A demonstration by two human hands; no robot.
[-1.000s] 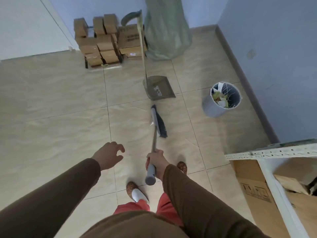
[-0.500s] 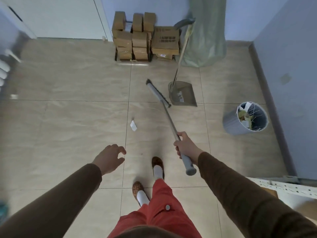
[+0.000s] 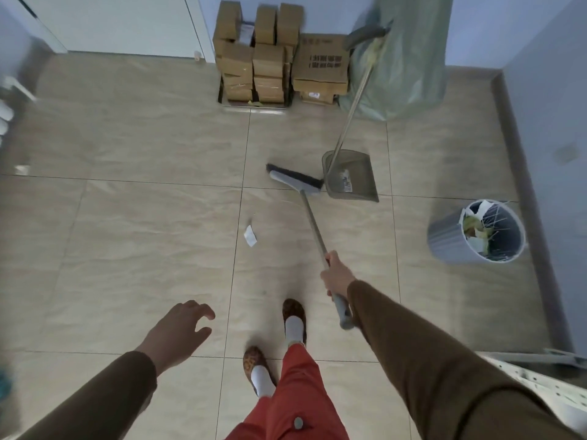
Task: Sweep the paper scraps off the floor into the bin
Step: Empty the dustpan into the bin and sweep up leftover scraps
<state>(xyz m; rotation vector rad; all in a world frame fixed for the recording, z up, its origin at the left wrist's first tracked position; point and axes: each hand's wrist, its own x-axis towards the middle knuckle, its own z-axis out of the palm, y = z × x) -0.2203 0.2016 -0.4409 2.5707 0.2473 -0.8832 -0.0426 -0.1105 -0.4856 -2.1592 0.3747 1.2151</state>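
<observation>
Broom (image 3: pixel 293 182) handle sits gripped in right hand (image 3: pixel 337 277), head beside dustpan (image 3: pixel 351 179); left hand (image 3: pixel 178 333) hangs empty, fingers loosely spread. Scrap (image 3: pixel 250 236) lies near bin (image 3: pixel 476 231).

Right hand (image 3: pixel 337 276) grips the broom (image 3: pixel 313 222), its head beside the dustpan (image 3: pixel 351 179); left hand (image 3: pixel 178 331) hangs free.

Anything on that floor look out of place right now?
Yes: one white paper scrap lies loose on the tiles, left of the broom handle, short of the dustpan. The bin stands upright with nothing spilled around it.
</observation>
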